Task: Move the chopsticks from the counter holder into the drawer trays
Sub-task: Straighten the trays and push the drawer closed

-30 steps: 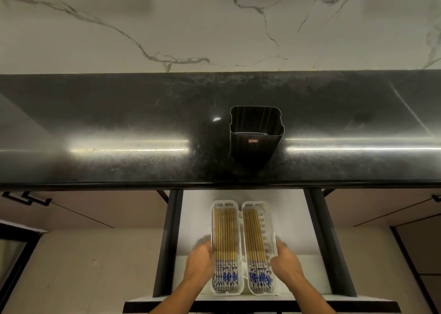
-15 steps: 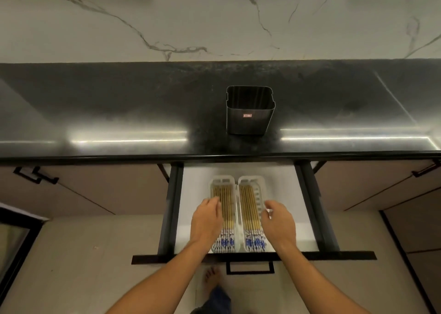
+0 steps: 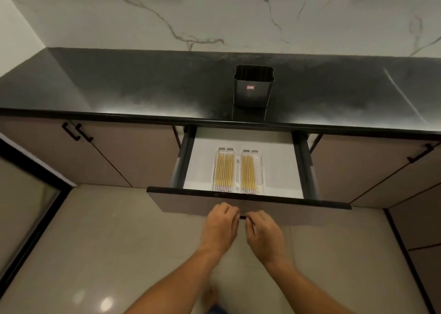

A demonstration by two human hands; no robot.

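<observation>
The black holder (image 3: 253, 91) stands on the dark counter (image 3: 143, 91) and looks empty from here. Below it the drawer (image 3: 202, 168) is pulled out. Two white trays lie side by side in it, the left tray (image 3: 214, 168) and the right tray (image 3: 260, 168), each with several yellow chopsticks (image 3: 223, 170) laid lengthwise. My left hand (image 3: 220, 229) and my right hand (image 3: 265, 233) are at the drawer's front panel (image 3: 191, 202), fingers curled over its black handle (image 3: 243, 217), of which only a sliver shows between them.
Closed beige cabinet doors with black handles (image 3: 76, 132) flank the drawer on both sides. A marble wall (image 3: 214, 15) backs the counter. The tiled floor (image 3: 119, 242) lies below, with a dark-framed glass panel (image 3: 23, 206) at the left.
Both hands have left the trays and come back to the drawer's front handle. The view has pulled back and lower, so the drawer front now hides the chopsticks' patterned ends.
</observation>
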